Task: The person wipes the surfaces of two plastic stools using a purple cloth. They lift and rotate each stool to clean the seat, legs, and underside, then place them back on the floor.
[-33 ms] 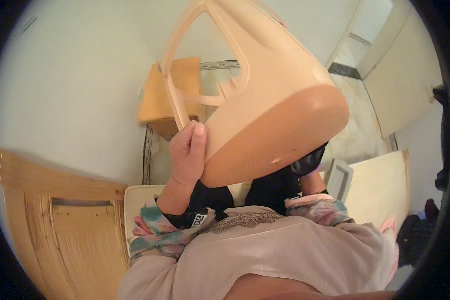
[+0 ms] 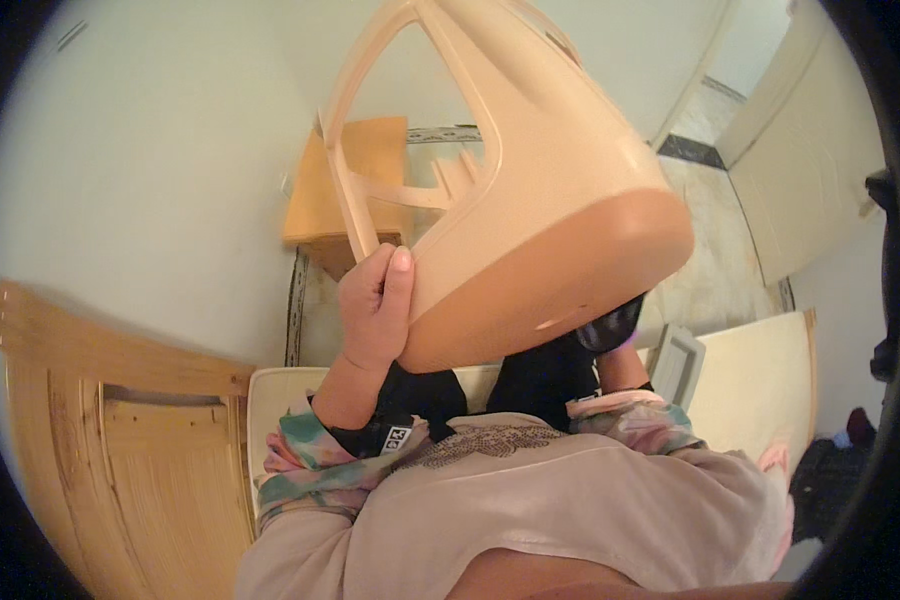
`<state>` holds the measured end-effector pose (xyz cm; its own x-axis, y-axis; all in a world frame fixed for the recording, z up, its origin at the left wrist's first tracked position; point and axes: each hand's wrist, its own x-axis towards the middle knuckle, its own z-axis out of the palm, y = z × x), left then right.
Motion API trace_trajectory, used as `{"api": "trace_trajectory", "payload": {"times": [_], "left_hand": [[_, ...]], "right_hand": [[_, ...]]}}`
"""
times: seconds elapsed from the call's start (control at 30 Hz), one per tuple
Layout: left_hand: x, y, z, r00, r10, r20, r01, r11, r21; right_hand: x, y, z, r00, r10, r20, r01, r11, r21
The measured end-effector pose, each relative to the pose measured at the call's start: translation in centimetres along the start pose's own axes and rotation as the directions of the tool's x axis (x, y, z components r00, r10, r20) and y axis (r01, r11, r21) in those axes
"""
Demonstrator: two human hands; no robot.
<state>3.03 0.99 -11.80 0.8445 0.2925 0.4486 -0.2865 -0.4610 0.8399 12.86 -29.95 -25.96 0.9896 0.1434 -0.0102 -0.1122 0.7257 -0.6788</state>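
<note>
A plastic shell (image 2: 560, 130) gripped by the left hand (image 2: 375, 305)

In the head view, the left forearm (image 2: 348, 395) slants upward out of a bunched, patterned sleeve (image 2: 310, 460). The fingers curl around the lower left edge of the shell, the thumb pointing up along it, so this grip is closed on the rim. The shell, peach with a darker orange base, tilts in front of the person's black-clad legs (image 2: 425, 390), its open, framed side to the left.

The right forearm (image 2: 622, 370) rises toward the base's lower right. A glossy black thing (image 2: 610, 328) and the shell hide the right hand, so I cannot tell its grip. Just beside this forearm, a grey frame (image 2: 678, 368) lies on a pale mattress (image 2: 755, 370). An orange stand (image 2: 375, 150) shows through the shell's opening.
</note>
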Motion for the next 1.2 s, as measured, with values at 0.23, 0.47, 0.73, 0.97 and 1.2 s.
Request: {"api": "trace_trajectory", "payload": {"times": [0.23,0.47,0.73,0.97,1.2], "left_hand": [[-2.1,-0.5,-2.2,0.98,0.173,-0.096,-0.132,0.933,0.335],[-0.9,-2.2,-3.4,0.991,0.032,-0.128,0.029,0.892,0.451],[1.7,-4.2,-5.0,0.998,-0.05,0.036,0.023,0.842,0.538],[4.8,-4.4,-4.7,0.972,-0.061,0.229,-0.084,0.816,0.571],[7.1,-2.8,-6.3,0.937,-0.286,0.2,0.113,0.792,0.6]], "right_hand": [[2.0,2.4,1.9,0.991,0.126,0.039,-0.131,0.981,0.144],[3.4,2.4,-0.1,0.986,0.118,-0.116,-0.16,0.854,-0.495],[1.9,-2.6,5.9,0.898,0.028,0.44,0.359,0.531,-0.767],[1.4,-2.2,13.9,0.749,-0.081,0.657,0.654,0.242,-0.716],[1.8,-2.7,15.8,0.761,0.007,0.649,0.62,0.289,-0.73]]}}
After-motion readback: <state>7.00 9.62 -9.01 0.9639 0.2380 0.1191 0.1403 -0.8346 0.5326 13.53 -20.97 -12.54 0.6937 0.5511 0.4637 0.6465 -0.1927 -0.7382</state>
